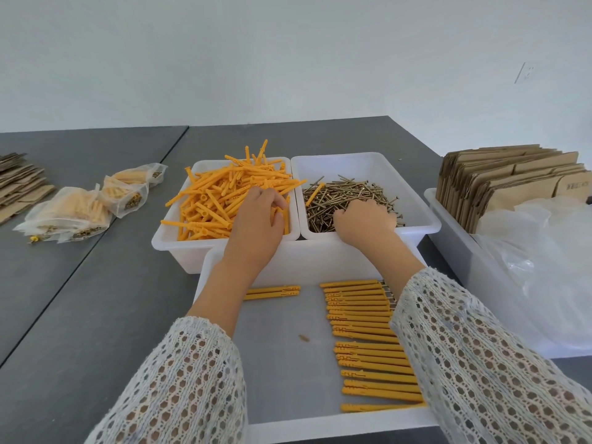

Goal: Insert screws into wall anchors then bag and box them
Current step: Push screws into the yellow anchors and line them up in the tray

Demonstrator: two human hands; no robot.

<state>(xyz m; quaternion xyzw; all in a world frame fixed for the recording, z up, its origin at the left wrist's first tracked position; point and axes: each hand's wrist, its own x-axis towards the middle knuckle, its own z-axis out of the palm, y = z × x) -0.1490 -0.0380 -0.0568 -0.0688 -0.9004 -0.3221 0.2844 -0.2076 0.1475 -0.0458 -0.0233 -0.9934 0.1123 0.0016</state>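
Over two side-by-side bins, left hand (259,216) is gripping yellow anchors (221,193) w/ curled fingers; right hand (365,219) is digging into screws (349,193), fingers curled, grip unclear. Each pile is lying directly under its own hand.

Your left hand (256,219) hides its fingertips among the anchors (217,200). Your right hand (365,219) buries its own in the screws (346,193). Your right sleeve (474,347) covers the finished row's (362,315) screw ends.
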